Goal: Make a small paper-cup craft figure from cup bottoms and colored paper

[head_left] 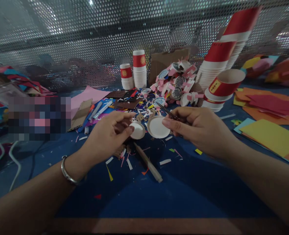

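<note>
My left hand, with a silver bangle at the wrist, pinches a small round white paper piece with a low rim, like a cup bottom, between thumb and fingers. Across from it, my right hand is closed around dark scissors, whose blades point up and to the left. A larger round white paper piece with a rim sits at my right thumb tip and seems held there too. The two discs are close together, edges nearly meeting. Below them a grey-beige marker lies slanted on the blue table.
Paper scraps litter the table. Behind stand stacks of red and white paper cups, larger stacks at right, and a pile of decorated paper discs. Coloured paper lies right; markers and pink paper lie left.
</note>
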A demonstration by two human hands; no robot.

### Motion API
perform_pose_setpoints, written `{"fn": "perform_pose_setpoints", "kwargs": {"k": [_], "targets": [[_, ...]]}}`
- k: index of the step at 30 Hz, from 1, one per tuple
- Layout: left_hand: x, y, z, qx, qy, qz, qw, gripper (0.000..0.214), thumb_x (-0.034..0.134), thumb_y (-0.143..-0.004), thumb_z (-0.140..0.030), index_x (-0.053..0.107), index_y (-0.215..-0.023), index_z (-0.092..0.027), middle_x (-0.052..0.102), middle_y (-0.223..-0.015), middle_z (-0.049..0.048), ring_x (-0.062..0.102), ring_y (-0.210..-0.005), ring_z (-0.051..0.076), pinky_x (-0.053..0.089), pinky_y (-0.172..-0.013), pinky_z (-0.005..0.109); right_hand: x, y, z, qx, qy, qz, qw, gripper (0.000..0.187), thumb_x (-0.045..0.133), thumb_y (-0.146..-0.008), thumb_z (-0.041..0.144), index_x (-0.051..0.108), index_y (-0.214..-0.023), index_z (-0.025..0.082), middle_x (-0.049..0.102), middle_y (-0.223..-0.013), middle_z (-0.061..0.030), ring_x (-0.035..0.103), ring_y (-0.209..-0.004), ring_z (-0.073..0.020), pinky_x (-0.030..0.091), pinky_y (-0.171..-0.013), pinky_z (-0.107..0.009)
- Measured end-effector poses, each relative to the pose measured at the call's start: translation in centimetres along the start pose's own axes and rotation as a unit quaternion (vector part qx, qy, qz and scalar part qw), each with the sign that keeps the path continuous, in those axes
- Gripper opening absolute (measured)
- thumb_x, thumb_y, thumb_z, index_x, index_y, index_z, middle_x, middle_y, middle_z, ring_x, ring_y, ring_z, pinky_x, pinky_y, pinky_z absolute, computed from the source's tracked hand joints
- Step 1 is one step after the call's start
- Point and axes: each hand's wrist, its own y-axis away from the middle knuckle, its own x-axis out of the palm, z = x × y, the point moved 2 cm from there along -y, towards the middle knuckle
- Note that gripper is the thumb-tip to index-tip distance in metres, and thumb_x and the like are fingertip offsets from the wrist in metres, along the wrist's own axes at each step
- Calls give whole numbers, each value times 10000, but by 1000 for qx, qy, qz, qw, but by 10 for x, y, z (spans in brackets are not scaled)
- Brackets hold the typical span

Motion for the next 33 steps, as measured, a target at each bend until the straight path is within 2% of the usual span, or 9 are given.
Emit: {"fn": "perform_pose_setpoints", "kwargs": {"k": [2,6,10,13,16,20,24,29,33], "targets": [[1,1,-2,-1,61,-3,998,408,716,-865,-353,669,-1234,-185,714,-1158,102,703,-990,244,592,-852,387,1,0,1,-5,-21,10,1000,344,692,-891,513,641,-783,190,548,-621,25,415,-543,-109,276,-494,-272],[13,6,-8,-57,235,93,966,406,740,-865,-384,651,-1206,-183,717,-1170,92,700,-1032,237,590,-871,363,4,1,3,-16,-58,17,998,334,706,-892,466,620,-727,188,538,-619,33,420,-555,-106,284,-512,-266],[24,11,-13,-115,297,136,938,310,780,-843,-367,685,-1057,-163,748,-1003,55,730,-880,184,604,-786,290,8,2,3,-9,-107,34,994,325,706,-895,455,610,-729,193,528,-623,45,417,-547,-96,292,-510,-258],[26,12,-15,-134,326,142,925,245,796,-832,-349,683,-945,-164,742,-935,29,735,-815,154,596,-687,223,11,3,4,0,-117,45,992,305,708,-892,461,632,-767,194,531,-621,44,422,-543,-96,288,-499,-258],[25,11,-15,-139,347,150,915,242,797,-832,-342,649,-900,-163,725,-892,19,742,-817,161,596,-660,213,12,4,5,6,-116,52,992,294,695,-901,473,654,-813,196,543,-622,40,436,-550,-102,291,-494,-256],[21,10,-12,-125,330,144,924,271,818,-806,-341,618,-853,-164,696,-850,5,714,-742,138,588,-641,223,11,5,7,-4,-107,38,994,340,689,-909,471,594,-739,192,515,-625,41,432,-564,-97,308,-502,-247],[15,8,-8,-109,308,93,941,308,841,-771,-348,579,-822,-196,666,-771,-18,653,-636,123,526,-527,215,11,6,7,9,-147,34,989,356,670,-913,511,583,-779,194,475,-657,43,391,-553,-88,286,-486,-245],[13,6,-8,-40,259,53,964,275,849,-743,-317,612,-786,-185,675,-820,10,646,-747,152,565,-671,275,13,10,9,22,-156,41,987,436,553,-952,607,612,-844,189,416,-658,37,344,-553,-92,235,-474,-259],[14,6,-11,3,206,50,977,220,842,-729,-273,649,-774,-178,687,-1021,48,648,-812,163,578,-706,294,15,11,9,10,-124,80,989,473,475,-989,610,627,-847,186,423,-646,41,329,-523,-81,231,-466,-264]]}}
